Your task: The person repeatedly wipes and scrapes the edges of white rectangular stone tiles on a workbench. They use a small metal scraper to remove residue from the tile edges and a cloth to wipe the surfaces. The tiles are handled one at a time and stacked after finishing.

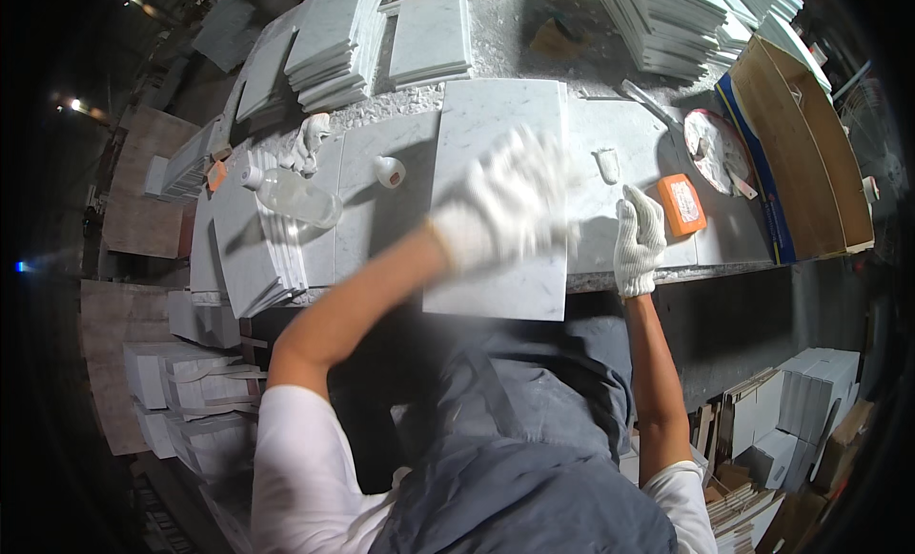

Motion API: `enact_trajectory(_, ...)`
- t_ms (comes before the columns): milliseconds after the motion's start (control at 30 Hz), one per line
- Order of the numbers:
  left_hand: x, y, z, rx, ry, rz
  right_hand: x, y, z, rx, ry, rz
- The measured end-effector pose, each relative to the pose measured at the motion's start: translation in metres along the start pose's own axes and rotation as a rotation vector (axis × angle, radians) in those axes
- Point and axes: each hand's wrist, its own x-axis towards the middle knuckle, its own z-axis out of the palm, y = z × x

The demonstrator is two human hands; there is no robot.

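A white marble tile (500,277) with faint grey veins lies flat on the workbench, its near end jutting past the front edge. My left hand (500,206), in a white knitted glove, is over the tile near its right edge. Motion smears its fingers, so whether it grips anything cannot be made out. To the right of the tile, my gloved right hand (640,244) is at the bench edge with its fingers extended and apart, seemingly holding nothing. Just beside it lies an orange block (681,204) with a pale label. A small white piece (607,166) lies beyond its fingertips.
A clear bottle (300,198) lies on tiles at the left, near a small white container (389,172). Tile stacks (338,44) stand along the back. At the right are a plate of white paste (717,142), a scraper-like tool (650,101) and an open cardboard box (796,153).
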Motion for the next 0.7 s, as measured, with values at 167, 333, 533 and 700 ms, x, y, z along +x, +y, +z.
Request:
enact_trajectory(167, -0.094, 0.09, -0.025, -0.114, -0.156, 0.182, -0.003, -0.001, -0.002, 0.029, -0.011, 0.036)
enact_trajectory(333, -0.103, 0.048, -0.042, -0.982, 0.065, -0.078, -0.005, -0.002, -0.004, 0.137, -0.086, 0.108)
enact_trajectory(533, -0.033, 0.003, -0.04, -0.1, -0.491, -0.06, -0.004, -0.003, -0.006, 0.028, -0.085, 0.014)
enact_trajectory(700, 0.037, -0.08, 0.007, 0.083, -0.097, -0.231, -0.003, -0.005, -0.003, 0.057, -0.108, 0.054)
